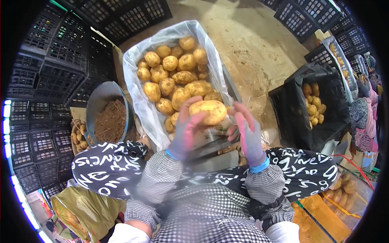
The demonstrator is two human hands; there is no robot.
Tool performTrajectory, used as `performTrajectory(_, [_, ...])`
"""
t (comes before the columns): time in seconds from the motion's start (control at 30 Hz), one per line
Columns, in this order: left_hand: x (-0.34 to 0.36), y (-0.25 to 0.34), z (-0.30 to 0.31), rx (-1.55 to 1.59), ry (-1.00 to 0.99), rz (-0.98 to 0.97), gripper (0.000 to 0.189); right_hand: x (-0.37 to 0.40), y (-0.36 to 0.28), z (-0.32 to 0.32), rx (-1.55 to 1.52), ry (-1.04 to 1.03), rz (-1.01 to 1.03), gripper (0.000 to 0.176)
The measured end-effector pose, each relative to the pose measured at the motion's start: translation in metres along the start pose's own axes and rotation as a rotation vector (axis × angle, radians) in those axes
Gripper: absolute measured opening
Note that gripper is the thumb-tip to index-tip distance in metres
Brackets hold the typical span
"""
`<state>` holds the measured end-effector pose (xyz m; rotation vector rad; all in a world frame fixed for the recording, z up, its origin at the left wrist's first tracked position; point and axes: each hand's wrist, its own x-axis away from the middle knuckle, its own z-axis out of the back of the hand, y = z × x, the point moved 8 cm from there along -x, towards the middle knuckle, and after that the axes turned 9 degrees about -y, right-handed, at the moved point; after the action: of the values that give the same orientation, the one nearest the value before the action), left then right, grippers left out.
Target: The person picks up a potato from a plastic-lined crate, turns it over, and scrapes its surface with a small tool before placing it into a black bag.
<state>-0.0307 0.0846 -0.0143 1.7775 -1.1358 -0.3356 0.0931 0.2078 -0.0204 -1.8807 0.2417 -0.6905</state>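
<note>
A large yellow potato (208,112) is gripped in my gloved left hand (185,131), its thumb along the near side and its fingers behind. Just to the right, my gloved right hand (248,131) has its fingers apart and slightly curled, close to the potato's end, with no object visible in it. Both gloves are grey and pink with blue cuffs. Beyond my hands stands a crate lined with a translucent white plastic bag (135,77), piled with potatoes (170,62).
Left of the lined crate is a bucket (89,106) of soil and debris (111,121). A black-lined crate (283,95) with potatoes (313,107) stands at right. Stacked black crates (67,52) line the left side. Another person's pink sleeve (370,117) shows at far right.
</note>
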Motion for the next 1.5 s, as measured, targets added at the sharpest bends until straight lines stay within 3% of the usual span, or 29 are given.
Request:
performTrajectory(0.03, [-0.003,0.007,-0.010,-0.037,0.030,-0.015,0.044,0.001,0.006,-0.011,-0.023,-0.105,-0.155,0.050])
performTrajectory(0.13, [-0.029,-0.002,-0.017,-0.295,-0.021,-0.066,0.029,0.003,-0.001,-0.022,-0.099,-0.152,-0.121,0.045])
performTrajectory(0.23, [-0.078,0.009,0.012,-0.942,0.005,-0.261,0.033,-0.005,-0.021,0.031,-0.187,0.023,0.052,0.035])
performTrajectory(0.27, [-0.095,0.016,0.023,-1.174,0.007,-0.343,0.038,-0.003,-0.027,0.056,-0.413,0.182,0.067,0.035])
performTrajectory(0.33, [-0.126,0.033,0.065,-1.611,0.221,0.100,0.056,-0.007,-0.044,0.118,-0.554,0.133,0.286,0.038])
performTrajectory(0.37, [-0.148,0.039,0.093,-1.759,0.256,0.159,0.062,-0.003,-0.058,0.150,-0.509,0.159,0.507,0.041])
performTrajectory(0.4, [-0.166,0.038,0.125,-1.906,0.290,0.222,0.069,-0.004,-0.055,0.194,-0.575,0.368,0.519,0.043])
performTrajectory(0.43, [-0.175,0.042,0.139,-1.982,0.240,0.216,0.069,-0.007,-0.055,0.205,-0.562,0.319,0.627,0.041])
performTrajectory(0.5, [-0.196,0.042,0.162,-2.120,0.190,0.212,0.071,-0.006,-0.052,0.292,-0.405,0.552,0.691,0.036])
performTrajectory(0.57, [-0.203,0.048,0.165,-2.085,0.189,0.178,0.069,-0.007,-0.054,0.301,-0.276,0.566,0.754,0.034])
performTrajectory(0.67, [-0.192,0.054,0.155,-1.861,0.221,0.132,0.057,-0.006,-0.049,0.278,-0.391,0.476,0.656,0.036])
performTrajectory(0.73, [-0.191,0.052,0.177,-1.641,0.266,0.139,0.053,-0.006,-0.081,0.193,-0.419,0.490,0.550,0.036])
performTrajectory(0.77, [-0.204,0.005,0.210,-0.814,0.107,0.258,0.054,-0.008,-0.086,0.162,-0.363,0.441,0.511,0.037])
performTrajectory(0.83, [-0.169,0.010,0.149,-0.640,-0.309,-0.065,0.055,-0.014,-0.079,0.110,-0.181,0.320,0.420,0.040])
performTrajectory(0.9, [-0.120,0.017,0.078,-0.166,-0.442,0.114,0.056,-0.023,-0.048,0.067,-0.038,0.137,0.279,0.047])
performTrajectory(0.93, [-0.090,0.016,0.037,0.213,-0.351,0.442,0.056,-0.024,-0.030,0.047,-0.019,0.017,0.184,0.051])
performTrajectory(1.0, [-0.057,0.025,-0.010,0.083,-0.329,0.335,0.057,-0.021,-0.024,0.005,-0.013,-0.181,0.094,0.067])
performTrajectory(1.03, [-0.041,0.023,-0.028,0.068,-0.504,0.372,0.060,-0.019,-0.025,-0.015,-0.016,-0.272,0.086,0.075])
performTrajectory(1.1, [-0.021,0.021,-0.039,-0.065,-0.432,0.332,0.064,-0.014,-0.034,-0.032,-0.078,-0.347,0.115,0.087])
performTrajectory(1.2, [-0.004,0.012,-0.039,-0.216,-0.326,0.150,0.064,-0.008,-0.024,-0.030,-0.143,-0.368,0.024,0.090])
performTrajectory(1.23, [0.000,0.013,-0.039,-0.289,-0.301,0.073,0.067,-0.008,-0.023,-0.029,-0.083,-0.359,0.058,0.083])
performTrajectory(1.3, [0.008,0.006,-0.032,-0.208,-0.311,0.172,0.066,-0.006,-0.019,-0.028,0.041,-0.348,0.119,0.071])
performTrajectory(1.33, [0.009,0.005,-0.027,-0.170,-0.316,0.217,0.066,-0.006,-0.014,-0.027,0.031,-0.379,0.096,0.077])
performTrajectory(1.4, [0.000,-0.001,-0.002,-0.484,-0.362,-0.089,0.066,-0.004,-0.006,-0.025,0.009,-0.439,0.045,0.092])
performTrajectory(1.47, [0.001,0.004,0.000,-0.562,-0.340,-0.178,0.066,0.000,-0.016,-0.033,-0.087,-0.445,0.051,0.091])
performTrajectory(1.5, [0.004,0.019,-0.011,-0.484,-0.301,-0.110,0.065,0.002,-0.018,-0.036,-0.137,-0.446,0.054,0.091])
